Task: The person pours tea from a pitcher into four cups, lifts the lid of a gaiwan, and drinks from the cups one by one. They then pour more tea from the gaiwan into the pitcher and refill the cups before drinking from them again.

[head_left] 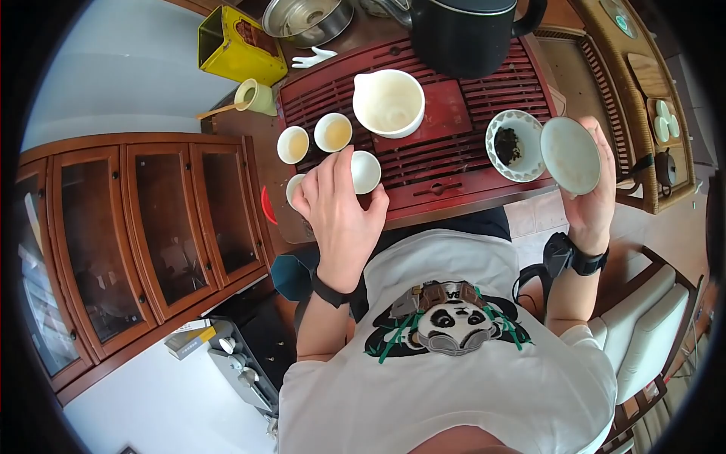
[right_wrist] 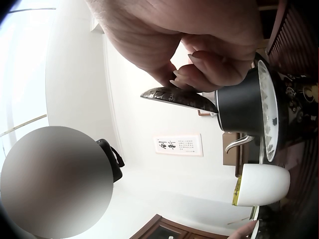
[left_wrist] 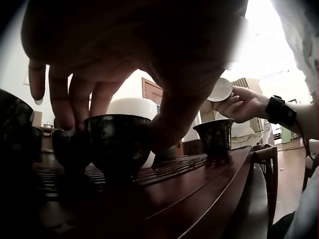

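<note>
My left hand (head_left: pixel 344 204) is over the near row of small teacups, thumb and fingers around the rim of an empty teacup (head_left: pixel 366 172), white inside and dark outside. Partly hidden under that hand is another teacup (head_left: pixel 293 191). Two teacups beyond it, one at the left (head_left: pixel 293 144) and one beside it (head_left: pixel 333 132), hold pale yellow tea. My right hand (head_left: pixel 593 185) pinches a gaiwan lid (head_left: pixel 570 155), tilted up with its pale inside facing the bowl. Next to the lid, the gaiwan bowl (head_left: pixel 495 163) stands uncovered, dark tea leaves (head_left: pixel 507 145) inside.
A white pitcher (head_left: pixel 389 104) stands on the red slatted tea tray (head_left: pixel 423 200), with a black kettle (head_left: pixel 463 38) behind it. Left of the tray are a yellow tin (head_left: pixel 240 45), a steel bowl (head_left: pixel 308 23) and a pale tool holder (head_left: pixel 257 97). A wicker-edged shelf (head_left: pixel 643 113) is at the right.
</note>
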### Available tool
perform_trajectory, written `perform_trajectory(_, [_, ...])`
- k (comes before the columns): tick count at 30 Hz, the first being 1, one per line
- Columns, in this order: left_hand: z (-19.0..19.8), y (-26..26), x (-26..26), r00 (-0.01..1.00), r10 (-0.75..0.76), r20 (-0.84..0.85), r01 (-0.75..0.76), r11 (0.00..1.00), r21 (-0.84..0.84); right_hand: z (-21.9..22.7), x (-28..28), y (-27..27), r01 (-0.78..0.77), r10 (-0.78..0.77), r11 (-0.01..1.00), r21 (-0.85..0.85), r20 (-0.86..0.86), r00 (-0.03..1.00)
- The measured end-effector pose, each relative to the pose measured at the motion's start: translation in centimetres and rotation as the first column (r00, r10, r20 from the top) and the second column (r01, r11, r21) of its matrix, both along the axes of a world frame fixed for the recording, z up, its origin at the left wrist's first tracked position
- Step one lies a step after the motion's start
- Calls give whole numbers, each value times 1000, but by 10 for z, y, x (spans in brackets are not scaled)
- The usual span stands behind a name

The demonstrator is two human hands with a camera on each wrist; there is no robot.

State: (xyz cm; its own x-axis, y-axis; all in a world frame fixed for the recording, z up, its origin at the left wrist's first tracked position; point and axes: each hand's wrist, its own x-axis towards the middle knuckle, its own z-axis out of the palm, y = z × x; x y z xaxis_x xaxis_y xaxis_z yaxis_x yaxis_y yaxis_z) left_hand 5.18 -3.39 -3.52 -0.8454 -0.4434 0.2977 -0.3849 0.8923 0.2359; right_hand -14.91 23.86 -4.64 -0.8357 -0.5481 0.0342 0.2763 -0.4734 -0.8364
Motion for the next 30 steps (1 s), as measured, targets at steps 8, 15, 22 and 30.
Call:
perform_trajectory(8, [10, 4, 6, 999, 33, 10, -34, 999, 24, 2, 1, 0, -14, 15, 1000, 22, -24, 1000])
perform_trajectory(15, [21, 1, 39, 986, 154, -67, -150, 987, 60, 3, 0, 1, -85, 85, 996, -16, -35, 996])
perform_trajectory(22, [1, -31, 53, 949, 292, -121, -253, 931, 264, 5, 2, -2, -59, 59, 998, -10, -27, 998])
perform_trajectory(30, [-16, -46, 57, 945, 310, -109, -231, 863, 449, 3, 0, -1, -86, 86, 996, -18, -6, 996])
